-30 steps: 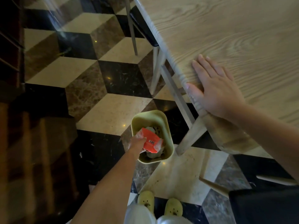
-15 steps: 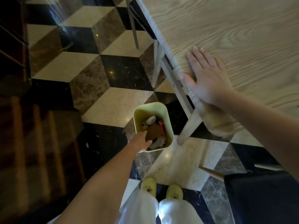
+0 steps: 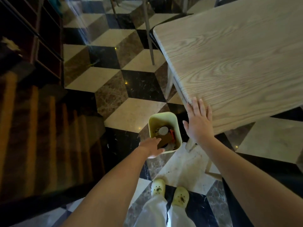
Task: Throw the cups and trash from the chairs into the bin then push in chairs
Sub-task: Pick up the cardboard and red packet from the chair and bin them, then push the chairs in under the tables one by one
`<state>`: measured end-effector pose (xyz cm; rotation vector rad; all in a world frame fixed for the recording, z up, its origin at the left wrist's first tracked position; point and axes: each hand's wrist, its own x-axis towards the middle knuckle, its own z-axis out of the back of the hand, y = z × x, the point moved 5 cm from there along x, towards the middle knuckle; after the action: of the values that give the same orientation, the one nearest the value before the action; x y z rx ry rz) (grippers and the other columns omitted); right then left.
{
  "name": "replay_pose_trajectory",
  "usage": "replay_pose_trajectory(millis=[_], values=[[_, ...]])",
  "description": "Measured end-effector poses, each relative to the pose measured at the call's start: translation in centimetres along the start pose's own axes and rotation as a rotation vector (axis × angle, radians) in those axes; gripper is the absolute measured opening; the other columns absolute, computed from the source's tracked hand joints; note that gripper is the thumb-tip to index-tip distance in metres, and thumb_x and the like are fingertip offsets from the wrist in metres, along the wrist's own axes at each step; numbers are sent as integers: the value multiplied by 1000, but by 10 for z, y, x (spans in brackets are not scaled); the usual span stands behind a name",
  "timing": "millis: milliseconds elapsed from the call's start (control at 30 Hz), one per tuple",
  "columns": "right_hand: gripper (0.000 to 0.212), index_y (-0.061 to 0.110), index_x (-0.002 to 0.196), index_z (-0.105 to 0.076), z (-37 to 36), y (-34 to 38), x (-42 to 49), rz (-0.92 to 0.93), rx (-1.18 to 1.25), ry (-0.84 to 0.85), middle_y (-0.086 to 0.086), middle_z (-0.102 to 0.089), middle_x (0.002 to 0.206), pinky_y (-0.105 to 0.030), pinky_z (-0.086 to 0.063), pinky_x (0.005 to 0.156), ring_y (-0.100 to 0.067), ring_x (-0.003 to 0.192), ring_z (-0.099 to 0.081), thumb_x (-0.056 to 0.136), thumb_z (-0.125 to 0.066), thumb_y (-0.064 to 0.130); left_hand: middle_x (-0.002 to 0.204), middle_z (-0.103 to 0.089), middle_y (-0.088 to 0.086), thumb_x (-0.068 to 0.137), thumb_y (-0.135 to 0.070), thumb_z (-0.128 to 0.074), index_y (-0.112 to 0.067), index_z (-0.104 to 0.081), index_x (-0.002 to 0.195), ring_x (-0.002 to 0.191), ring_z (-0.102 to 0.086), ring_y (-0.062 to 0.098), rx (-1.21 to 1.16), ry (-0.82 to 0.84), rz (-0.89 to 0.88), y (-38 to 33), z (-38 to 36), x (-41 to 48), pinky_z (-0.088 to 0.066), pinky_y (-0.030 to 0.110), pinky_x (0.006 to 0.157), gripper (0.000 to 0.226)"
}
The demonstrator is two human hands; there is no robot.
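A pale yellow bin (image 3: 164, 115) stands on the checkered floor by the table's near corner. Inside it lie a white-lidded cup (image 3: 163, 130), a brown piece of trash (image 3: 165, 139) and an orange-red wrapper (image 3: 172, 133). My left hand (image 3: 152, 147) hangs over the bin's near rim, fingers loosely spread, with nothing in it. My right hand (image 3: 197, 122) lies flat, fingers apart, at the near corner of the light wooden table (image 3: 237, 59). A dark chair seat (image 3: 268, 172) shows at the lower right, partly behind my right forearm.
Another dark chair (image 3: 151, 32) stands at the table's far left edge, its metal leg (image 3: 150, 46) on the floor. Carpeted stairs (image 3: 41, 136) and dark shelving (image 3: 32, 35) fill the left side. My feet in yellow clogs (image 3: 168, 192) stand just behind the bin.
My left hand let the orange-red wrapper fall into the bin and now hangs empty. My right hand slid back along the table to its near corner, and my view pulled back.
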<state>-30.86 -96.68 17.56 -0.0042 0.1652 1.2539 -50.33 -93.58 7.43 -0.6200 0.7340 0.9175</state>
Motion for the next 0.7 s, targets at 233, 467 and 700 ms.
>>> replay_pose_trajectory(millis=[233,467,700], values=[[66,13,152,-9,-3,7,-51,68,-81,6,-10,5,161,-53,-4,119,-29,148,8,97,-37,38,159,-18,2,91,-62,-36,-29,-13,150,144,-18,30,-34,-69,38,-5,-13,-37,-25,58,108,71],[80,17,152,-1,-39,12,-131,115,-72,142,-6,2,162,-51,0,118,-26,148,5,93,-39,53,162,-6,0,94,-55,-33,-30,-10,151,148,-2,27,29,-106,17,-15,-46,-70,-14,58,113,66],[99,22,150,13,-102,18,-261,-81,147,500,-3,13,161,-56,3,115,-29,147,9,83,-41,71,162,-2,0,96,-52,-34,-30,-8,151,148,0,27,101,-58,-37,-22,-114,-125,-8,60,113,65]])
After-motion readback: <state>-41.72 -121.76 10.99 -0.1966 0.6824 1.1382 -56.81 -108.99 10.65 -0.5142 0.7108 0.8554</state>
